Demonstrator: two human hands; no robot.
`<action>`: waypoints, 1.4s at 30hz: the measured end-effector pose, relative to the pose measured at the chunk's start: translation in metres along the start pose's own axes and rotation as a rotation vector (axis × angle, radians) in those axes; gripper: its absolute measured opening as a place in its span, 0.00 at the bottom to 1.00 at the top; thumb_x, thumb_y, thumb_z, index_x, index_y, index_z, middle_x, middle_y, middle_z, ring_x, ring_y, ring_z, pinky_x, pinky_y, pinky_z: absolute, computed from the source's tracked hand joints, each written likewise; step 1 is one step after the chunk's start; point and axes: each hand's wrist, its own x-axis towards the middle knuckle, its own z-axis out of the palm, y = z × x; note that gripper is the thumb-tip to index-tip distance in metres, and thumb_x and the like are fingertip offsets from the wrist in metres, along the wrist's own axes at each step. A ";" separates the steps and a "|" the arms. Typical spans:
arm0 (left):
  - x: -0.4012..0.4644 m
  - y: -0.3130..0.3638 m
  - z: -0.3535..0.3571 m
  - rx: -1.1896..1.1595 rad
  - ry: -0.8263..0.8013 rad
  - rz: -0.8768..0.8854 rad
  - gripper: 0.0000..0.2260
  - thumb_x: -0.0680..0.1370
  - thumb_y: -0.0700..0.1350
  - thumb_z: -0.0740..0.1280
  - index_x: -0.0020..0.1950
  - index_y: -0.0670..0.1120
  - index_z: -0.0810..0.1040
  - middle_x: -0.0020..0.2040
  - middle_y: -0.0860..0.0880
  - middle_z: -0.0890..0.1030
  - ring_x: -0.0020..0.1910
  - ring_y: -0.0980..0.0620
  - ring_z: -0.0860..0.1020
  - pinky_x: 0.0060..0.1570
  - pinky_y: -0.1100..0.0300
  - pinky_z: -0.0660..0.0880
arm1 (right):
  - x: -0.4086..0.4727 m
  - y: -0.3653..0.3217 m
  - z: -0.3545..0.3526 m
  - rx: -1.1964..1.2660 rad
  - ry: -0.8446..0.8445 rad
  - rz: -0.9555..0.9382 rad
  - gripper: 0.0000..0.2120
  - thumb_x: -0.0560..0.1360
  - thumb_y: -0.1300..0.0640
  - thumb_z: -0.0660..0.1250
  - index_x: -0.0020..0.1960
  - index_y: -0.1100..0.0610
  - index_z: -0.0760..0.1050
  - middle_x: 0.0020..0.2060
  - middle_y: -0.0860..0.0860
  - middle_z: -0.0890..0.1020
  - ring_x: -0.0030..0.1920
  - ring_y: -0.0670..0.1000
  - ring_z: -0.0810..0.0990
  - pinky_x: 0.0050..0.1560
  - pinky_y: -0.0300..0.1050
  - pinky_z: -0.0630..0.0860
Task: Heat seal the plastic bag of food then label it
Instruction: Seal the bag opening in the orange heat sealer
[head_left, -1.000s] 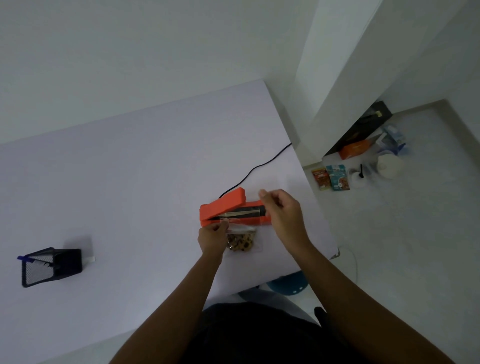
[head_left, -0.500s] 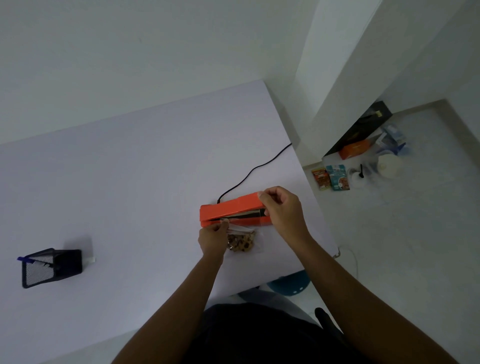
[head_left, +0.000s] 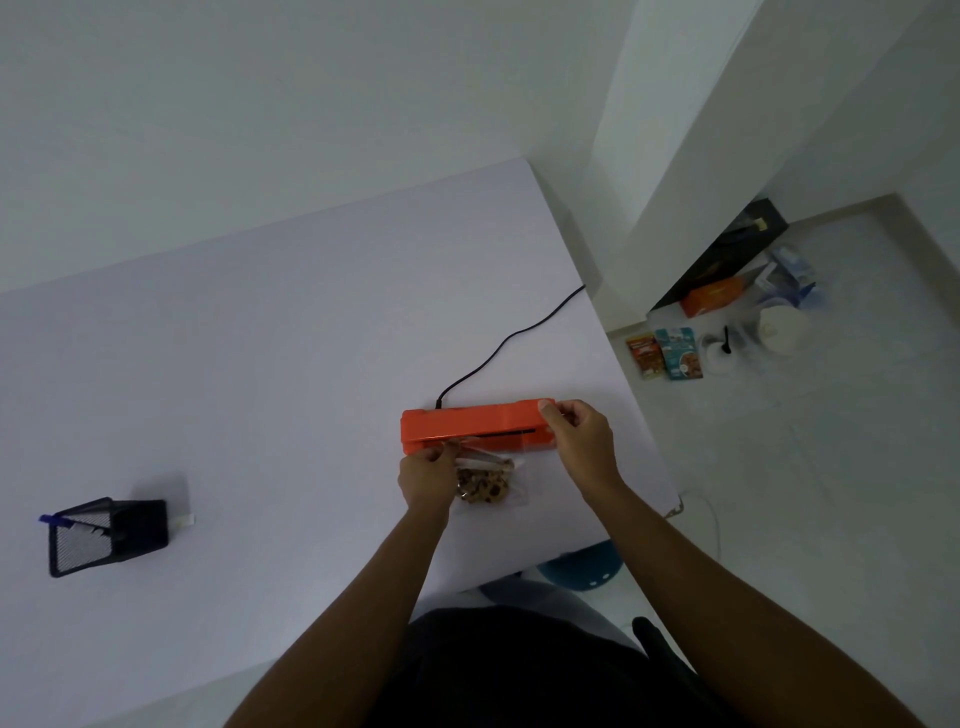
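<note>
Plastic bag: light, floppy, slippery, best held at mouth edge. Left hand pinches its top corner; right hand grips sealer end, beside bag.

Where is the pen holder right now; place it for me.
In the head view the black mesh pen holder sits far left on the white table, well apart from the orange heat sealer and both hands.

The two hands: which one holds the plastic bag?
The left hand pinches the bag of food; the right hand rests on the orange sealer instead.
</note>
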 end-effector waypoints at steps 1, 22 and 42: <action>0.000 0.000 0.000 0.000 0.000 0.000 0.12 0.77 0.43 0.69 0.40 0.35 0.81 0.31 0.46 0.78 0.30 0.52 0.73 0.31 0.61 0.70 | 0.001 0.001 0.000 0.002 0.000 0.009 0.16 0.78 0.45 0.67 0.46 0.59 0.79 0.41 0.54 0.83 0.42 0.52 0.81 0.39 0.41 0.74; 0.002 -0.003 0.001 -0.019 0.010 0.005 0.11 0.77 0.43 0.69 0.40 0.36 0.82 0.35 0.42 0.81 0.31 0.49 0.76 0.31 0.61 0.72 | 0.020 0.007 -0.015 0.138 -0.118 0.284 0.19 0.71 0.46 0.76 0.52 0.59 0.78 0.37 0.53 0.78 0.31 0.49 0.71 0.24 0.40 0.66; 0.008 -0.005 0.002 -0.021 -0.006 -0.009 0.12 0.76 0.43 0.70 0.40 0.35 0.82 0.33 0.44 0.80 0.31 0.48 0.75 0.31 0.61 0.71 | 0.031 0.005 -0.020 0.071 -0.215 0.331 0.18 0.71 0.45 0.76 0.50 0.59 0.81 0.37 0.54 0.78 0.33 0.50 0.69 0.30 0.42 0.61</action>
